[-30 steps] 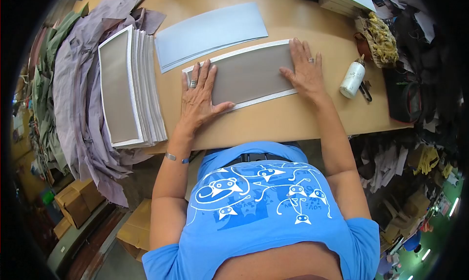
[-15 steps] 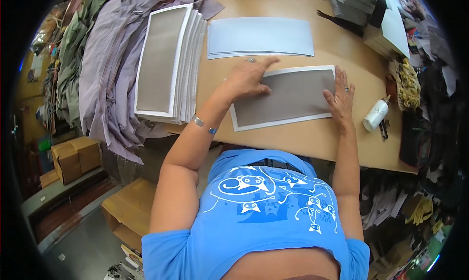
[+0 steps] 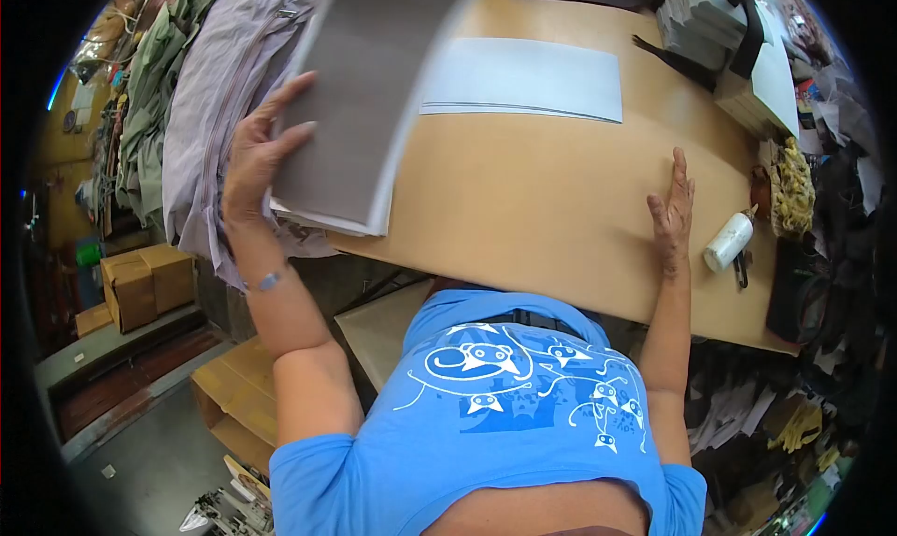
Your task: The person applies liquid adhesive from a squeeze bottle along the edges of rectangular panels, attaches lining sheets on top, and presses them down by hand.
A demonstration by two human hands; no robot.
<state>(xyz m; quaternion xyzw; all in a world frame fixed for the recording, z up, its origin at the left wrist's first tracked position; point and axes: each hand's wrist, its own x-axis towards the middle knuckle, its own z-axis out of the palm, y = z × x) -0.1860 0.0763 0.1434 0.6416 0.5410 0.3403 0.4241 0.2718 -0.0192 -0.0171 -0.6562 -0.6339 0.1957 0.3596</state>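
A flat grey panel with white edges (image 3: 360,97) is tilted over the stack of similar panels (image 3: 322,222) at the table's left. My left hand (image 3: 262,157) grips its left side, thumb and fingers lying across the grey face. The panel's right edge is blurred and covers nearly the whole stack. My right hand (image 3: 675,214) is at the right part of the table, fingers stretched out, thumb apart, holding nothing. A white bottle (image 3: 729,242) stands nearest to it, on its right. White sheets (image 3: 523,80) lie in a flat pile between the hands, farther back.
Mauve cloth (image 3: 220,97) is heaped left of the stack. White blocks (image 3: 757,59) with black straps are piled at the back right. A yellow fringed bundle (image 3: 792,190) and a small dark tool (image 3: 741,270) lie by the bottle. Cardboard boxes (image 3: 234,386) stand on the floor at left.
My left hand has carried the grey panel from the table's middle leftward onto the stack's place. My right hand has let go of the panel's right edge and shifted slightly toward me.
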